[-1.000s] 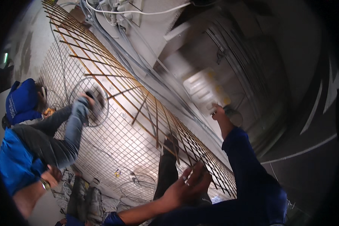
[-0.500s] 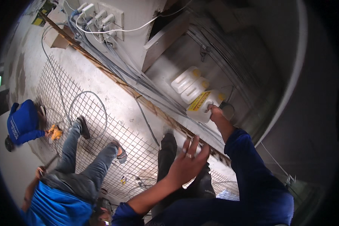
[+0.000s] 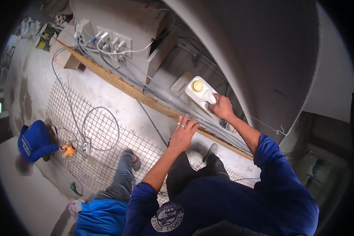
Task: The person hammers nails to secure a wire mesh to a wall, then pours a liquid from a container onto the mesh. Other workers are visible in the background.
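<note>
My right hand (image 3: 223, 107) is closed round the handle of a white plastic jug (image 3: 202, 97), whose yellow cap (image 3: 198, 86) faces up toward me. The jug is held beyond a long wooden board (image 3: 126, 84) that stands on edge in front of me. Fingers stretched and slightly apart, my left hand (image 3: 183, 133) rests on the board's top edge and wears a ring. Behind the held jug another whitish jug (image 3: 181, 83) shows in part, in the recess past the board.
Grey cables run along the board toward a wall panel of plugs (image 3: 116, 43). Wire mesh (image 3: 102, 129) covers the floor on the left, with a looped cable on it. One person (image 3: 37, 141) in blue crouches by an orange power tool (image 3: 69, 149); another (image 3: 102, 216) stands nearer. A curved wall rises right.
My right hand has raised the jug and turned its cap upward. My left hand has come down onto the board. The nearer person has shifted, and my view has turned.
</note>
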Demonstrator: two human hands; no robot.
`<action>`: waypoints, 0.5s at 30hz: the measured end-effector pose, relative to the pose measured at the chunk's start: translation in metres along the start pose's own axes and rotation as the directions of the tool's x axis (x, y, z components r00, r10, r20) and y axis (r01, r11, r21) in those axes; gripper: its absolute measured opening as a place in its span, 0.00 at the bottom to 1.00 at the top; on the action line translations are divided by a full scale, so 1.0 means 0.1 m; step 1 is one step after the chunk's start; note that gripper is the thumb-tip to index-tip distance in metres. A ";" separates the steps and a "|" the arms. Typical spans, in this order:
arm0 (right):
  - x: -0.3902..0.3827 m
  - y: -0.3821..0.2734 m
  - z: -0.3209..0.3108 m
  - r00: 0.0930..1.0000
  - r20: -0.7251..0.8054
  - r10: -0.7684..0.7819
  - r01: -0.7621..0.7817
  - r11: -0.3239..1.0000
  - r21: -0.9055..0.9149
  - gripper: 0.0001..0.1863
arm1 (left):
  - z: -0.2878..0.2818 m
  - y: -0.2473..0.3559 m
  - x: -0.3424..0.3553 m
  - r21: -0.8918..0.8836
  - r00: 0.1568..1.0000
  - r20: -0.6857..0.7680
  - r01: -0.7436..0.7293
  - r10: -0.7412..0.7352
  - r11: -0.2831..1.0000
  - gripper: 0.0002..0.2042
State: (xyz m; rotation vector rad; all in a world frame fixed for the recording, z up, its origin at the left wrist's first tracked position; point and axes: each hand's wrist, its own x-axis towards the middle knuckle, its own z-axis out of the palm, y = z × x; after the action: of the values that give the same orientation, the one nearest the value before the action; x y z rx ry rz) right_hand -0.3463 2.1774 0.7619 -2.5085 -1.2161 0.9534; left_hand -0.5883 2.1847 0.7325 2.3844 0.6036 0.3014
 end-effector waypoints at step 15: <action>-3.27 -0.50 -2.32 0.911 -0.405 0.076 0.065 0.945 0.322 0.15 | 0.18 -0.26 0.28 0.271 0.964 0.249 0.022 -0.092 0.962 0.28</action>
State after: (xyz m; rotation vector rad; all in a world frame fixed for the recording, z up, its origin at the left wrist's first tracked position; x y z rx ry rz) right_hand -0.3818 1.9848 1.1152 -2.2834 -0.8386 0.5264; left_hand -0.5661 2.2069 0.7034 2.5988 0.6194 -0.1280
